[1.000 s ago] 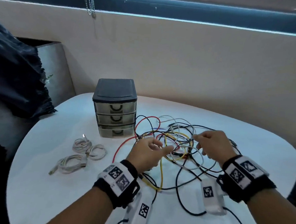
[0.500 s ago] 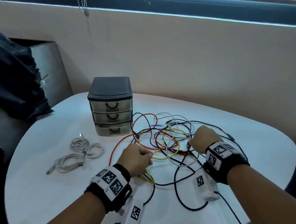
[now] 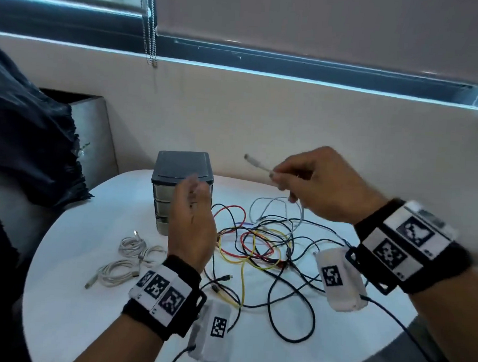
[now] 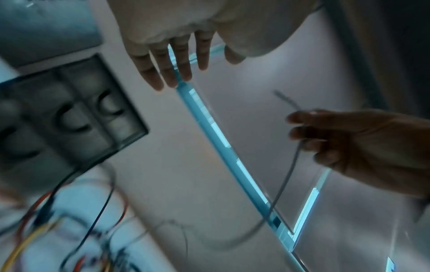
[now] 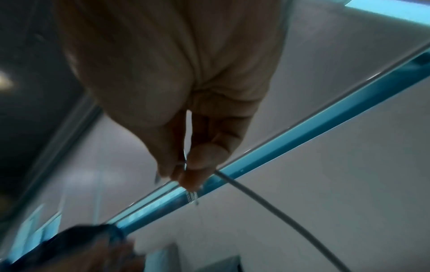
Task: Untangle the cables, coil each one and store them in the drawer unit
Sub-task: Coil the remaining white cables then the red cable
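Two coiled white USB cables (image 3: 129, 261) lie at approx 9 o'clock on the round white table (image 3: 67, 318), same spot as 0.5 s ago. Just right, at approx 11 o'clock, stands the small grey three-drawer plastic unit w/ dark lid (image 3: 181, 168), all drawers shut, unmoved. Left hand (image 3: 192, 225) was down on the tangle w/ fingers curled 0.5 s ago; now it's raised in front of the drawer unit, fingers straight and loose, holding nothing — left wrist view confirms spread fingers (image 4: 173, 60). Centre to approx 3 o'clock: the tangle of red, yellow, black and blue thin cables (image 3: 256, 245) sits on the table, roughly as before. Right hand (image 3: 320, 185) has also come up off the pile, and now pinches a thin pale grey cable (image 3: 297, 208) near its plug end (image 3: 251, 160); plug sticks out toward 10 o'clock, rest of the cable hangs down in a loop to the tangle. Right wrist view shows thumb and fingertips (image 5: 197, 162) closed on that cable (image 5: 267, 202). Camera has tilted up since: more window frame shows.
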Demonstrator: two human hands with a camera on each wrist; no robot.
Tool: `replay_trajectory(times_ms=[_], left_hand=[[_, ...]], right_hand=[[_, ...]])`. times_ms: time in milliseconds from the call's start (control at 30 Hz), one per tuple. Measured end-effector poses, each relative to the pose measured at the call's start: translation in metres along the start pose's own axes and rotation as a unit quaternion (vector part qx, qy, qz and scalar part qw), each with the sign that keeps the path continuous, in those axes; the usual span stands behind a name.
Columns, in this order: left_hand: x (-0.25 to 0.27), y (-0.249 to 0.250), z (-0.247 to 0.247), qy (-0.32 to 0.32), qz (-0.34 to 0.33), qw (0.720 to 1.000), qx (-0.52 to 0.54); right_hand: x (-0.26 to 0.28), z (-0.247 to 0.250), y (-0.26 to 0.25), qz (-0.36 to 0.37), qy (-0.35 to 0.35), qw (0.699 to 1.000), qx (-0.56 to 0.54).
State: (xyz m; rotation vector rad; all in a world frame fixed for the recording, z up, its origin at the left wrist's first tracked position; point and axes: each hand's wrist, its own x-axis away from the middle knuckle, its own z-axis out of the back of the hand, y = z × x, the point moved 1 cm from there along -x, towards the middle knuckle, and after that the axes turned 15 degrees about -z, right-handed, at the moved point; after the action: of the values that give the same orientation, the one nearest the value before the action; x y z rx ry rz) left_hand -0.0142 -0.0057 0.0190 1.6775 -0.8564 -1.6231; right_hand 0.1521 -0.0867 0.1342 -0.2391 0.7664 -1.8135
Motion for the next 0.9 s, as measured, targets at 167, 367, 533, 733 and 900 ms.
replay_trajectory(times_ms=[167, 367, 533, 733, 900], left_hand=[[-0.013, 0.007, 0.033, -0.248, -0.083, 0.955, -0.137], [-0.011, -0.027, 0.071, -0.366, -0.006, 0.923, -0.122], [0.001, -0.049, 0.078, -0.251, 0.218, 0.925, 0.186], [-0.008, -0.075, 0.092, 0.069, 0.336, 0.783, 0.518], [-0.005, -0.088, 0.083, 0.079, 0.270, 0.839, 0.466]], right_hand=[[0.013, -0.070, -0.014, 0.079, -0.056, 0.992, 0.085], [-0.008, -0.125, -0.005, 0.082, -0.049, 0.992, 0.088], [-0.009, -0.170, 0.011, 0.019, -0.128, 0.984, -0.125], [0.012, -0.207, 0.044, -0.019, -0.101, 0.987, -0.126], [0.041, -0.224, 0.044, 0.012, -0.154, 0.987, -0.041]])
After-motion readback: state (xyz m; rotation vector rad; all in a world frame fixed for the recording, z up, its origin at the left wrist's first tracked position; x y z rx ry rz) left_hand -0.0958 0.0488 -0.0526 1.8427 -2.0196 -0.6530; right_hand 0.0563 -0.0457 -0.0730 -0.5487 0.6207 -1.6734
